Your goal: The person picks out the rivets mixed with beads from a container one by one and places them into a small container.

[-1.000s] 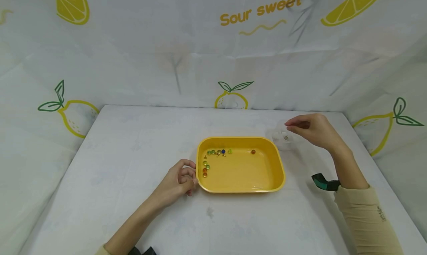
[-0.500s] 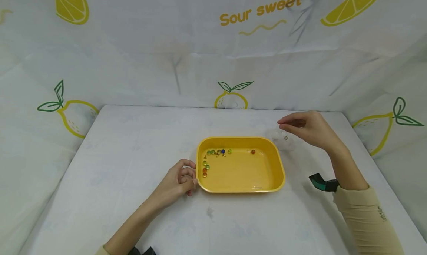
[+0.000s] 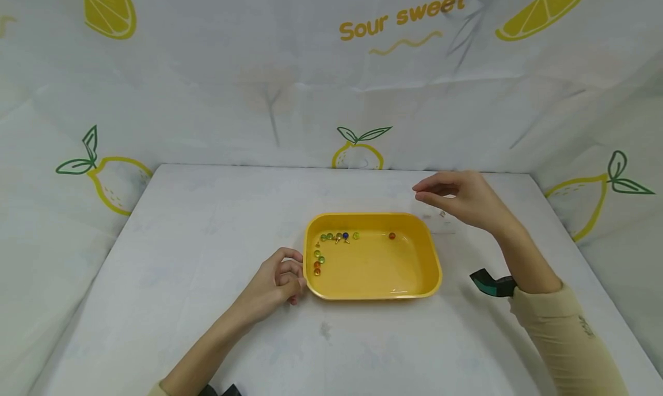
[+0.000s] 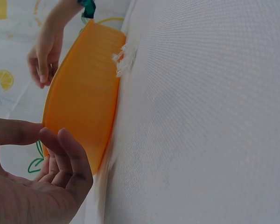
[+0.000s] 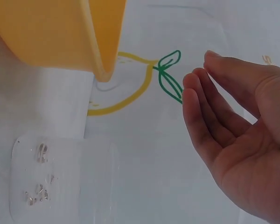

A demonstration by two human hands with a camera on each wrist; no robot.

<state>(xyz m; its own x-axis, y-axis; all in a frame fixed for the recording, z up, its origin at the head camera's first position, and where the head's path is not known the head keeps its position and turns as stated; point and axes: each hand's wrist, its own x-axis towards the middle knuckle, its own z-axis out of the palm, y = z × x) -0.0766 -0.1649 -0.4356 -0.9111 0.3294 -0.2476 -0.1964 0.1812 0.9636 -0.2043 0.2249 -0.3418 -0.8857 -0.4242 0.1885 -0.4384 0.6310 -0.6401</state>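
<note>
A yellow plastic tray [image 3: 378, 275] sits mid-table with several glass marbles inside, green ones [image 3: 322, 259], orange ones [image 3: 317, 271] and a blue one [image 3: 345, 235]. Small gold-coloured metal pieces [image 3: 338, 240] lie among them. My left hand [image 3: 277, 278] holds the tray's left end, fingertips at the rim and the other fingers curled by the outer wall. Beyond the tray's back right corner, my right hand [image 3: 456, 197] hovers palm inward, thumb and fingertips close together; I cannot tell whether something small is between them. Below it stands a clear plastic box [image 5: 65, 163] with shiny metal bits [image 5: 42, 153].
A white sheet covers the table [image 3: 207, 212] and hangs behind it as a lemon-print backdrop [image 3: 207, 68]. A black and green strap [image 3: 493, 283] sits on the right wrist. A grey smudge [image 3: 325, 329] marks the cloth in front of the tray.
My right hand has moved left from above the clear box toward the tray's back right corner. The left hand, tray and marbles stay in place.
</note>
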